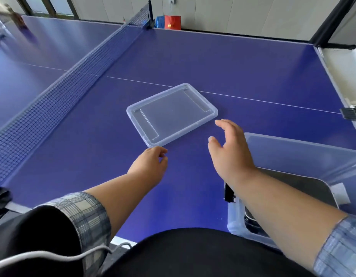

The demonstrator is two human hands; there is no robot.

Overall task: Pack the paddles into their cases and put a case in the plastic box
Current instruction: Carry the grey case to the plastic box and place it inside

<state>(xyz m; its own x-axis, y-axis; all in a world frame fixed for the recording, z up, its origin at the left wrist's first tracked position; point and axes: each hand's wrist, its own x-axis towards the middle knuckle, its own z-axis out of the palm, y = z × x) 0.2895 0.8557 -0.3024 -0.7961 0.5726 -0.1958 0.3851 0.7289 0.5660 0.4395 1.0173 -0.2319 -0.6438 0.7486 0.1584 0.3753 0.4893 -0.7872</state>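
Packing looks nearly finished: a grey case [305,186] lies inside the plastic box [293,148] at the tabletop's [213,62] near right corner. The lid [171,114] rests mid-tabletop. Left hand [151,162], grip loosely curled, and right hand [231,150], grip wide, both empty, reach toward it.

Rolled plaid sleeves [83,212], black top [193,254]

We see the lid [172,114] lying flat on the table [243,66], right of the net [59,86]. The box [305,156] stands at the near right corner, a case [305,188] in it. Our 2 hands hover between them, near the lid.
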